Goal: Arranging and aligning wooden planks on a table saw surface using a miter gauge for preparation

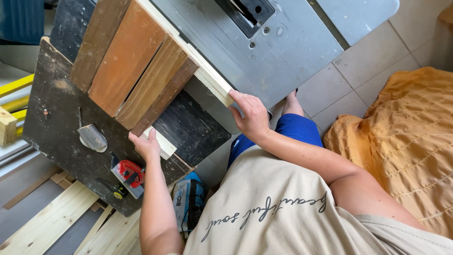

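The right hand (252,115) holds the end of a pale wood strip (207,71) at centre; the left hand (147,145) presses flat (grip open) on a small pale block (163,144) on the bench (52,118).

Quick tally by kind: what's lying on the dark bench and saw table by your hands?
Brown stained boards: 4
Pale wood strips: 2, a long one under the right hand, a short one by the left hand
Grey wedge-shaped block: 1
Red tape measure: 1
Total: 8
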